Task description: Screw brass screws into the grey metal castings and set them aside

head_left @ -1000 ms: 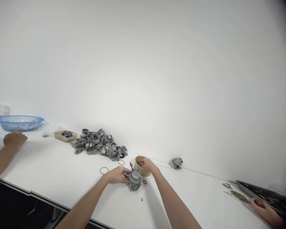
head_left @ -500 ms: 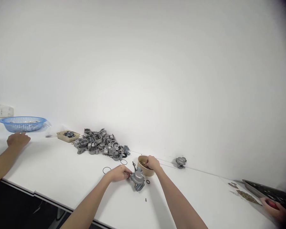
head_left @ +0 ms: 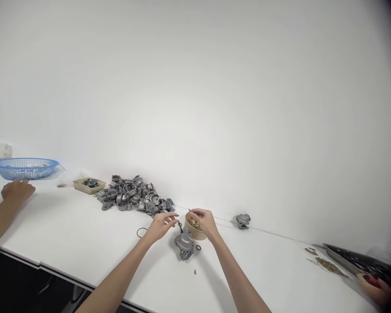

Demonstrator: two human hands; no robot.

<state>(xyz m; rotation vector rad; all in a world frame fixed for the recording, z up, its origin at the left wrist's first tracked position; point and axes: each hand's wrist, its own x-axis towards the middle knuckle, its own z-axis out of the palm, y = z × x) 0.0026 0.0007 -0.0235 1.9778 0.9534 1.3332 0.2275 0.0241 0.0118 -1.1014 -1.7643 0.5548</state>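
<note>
On the white table a grey metal carburetor [head_left: 184, 244] stands between my forearms. My left hand [head_left: 160, 226] is raised just left of it, thumb and fingers apart, with nothing seen in them. Close to those fingertips a thin black piece [head_left: 180, 227] sticks up behind the carburetor. My right hand [head_left: 204, 221] is over the tan bowl [head_left: 200, 235] of small brass parts, its thumb and forefinger pinched on something tiny that I cannot make out. A small black O-ring [head_left: 198, 248] lies right of the carburetor, and a tiny brass piece [head_left: 195, 272] lies nearer me.
A heap of grey carburetor bodies [head_left: 130, 195] lies behind my left hand, near a larger black ring [head_left: 141, 232]. Farther left are a tan tray [head_left: 79, 187], a blue basket [head_left: 26, 171] and another person's hand [head_left: 18, 190]. Rightward are another carburetor [head_left: 243, 221], brass parts [head_left: 329, 266] and another hand [head_left: 374, 287].
My left hand has let go of the carburetor and lifted up and away from it. My right hand has risen out of the bowl, its fingertips now at the rim.
</note>
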